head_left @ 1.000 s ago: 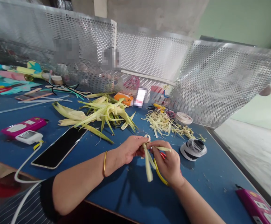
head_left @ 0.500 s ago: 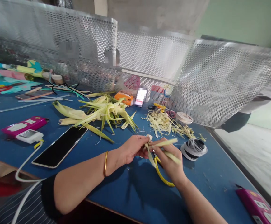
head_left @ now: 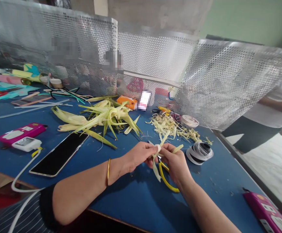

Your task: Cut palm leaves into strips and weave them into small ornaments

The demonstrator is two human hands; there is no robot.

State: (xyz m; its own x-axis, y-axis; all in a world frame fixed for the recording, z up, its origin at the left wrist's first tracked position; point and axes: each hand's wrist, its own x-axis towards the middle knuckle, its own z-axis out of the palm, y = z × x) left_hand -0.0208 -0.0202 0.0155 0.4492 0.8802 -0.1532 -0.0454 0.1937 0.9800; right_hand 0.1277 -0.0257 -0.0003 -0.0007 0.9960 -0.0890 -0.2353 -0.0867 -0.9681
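Just above the blue table, my left hand (head_left: 141,156) and my right hand (head_left: 175,161) meet, both closed on pale green corn husk strips (head_left: 156,168). Fingers of the left pinch a whitish folded part at the meeting point. Strip ends stick up and out past my right fingers, and one hangs below. Yellow-handled scissors (head_left: 166,181) lie under the hands, their blades partly hidden. Right of my right hand sits a spool of white and black thread (head_left: 199,152). A pile of corn husks (head_left: 107,118) lies beyond my left hand.
Shredded husk scraps (head_left: 165,124) and a roll of tape (head_left: 189,121) lie farther back. A phone (head_left: 60,155), a magenta device (head_left: 21,134) with a white cable, and another magenta device (head_left: 267,210) flank my arms. Perforated metal screens (head_left: 155,55) line the back; a person stands at right.
My right fingers have moved up against the left ones, and one husk strip now points more upward. The camera view has shifted slightly, showing more of the person at right.
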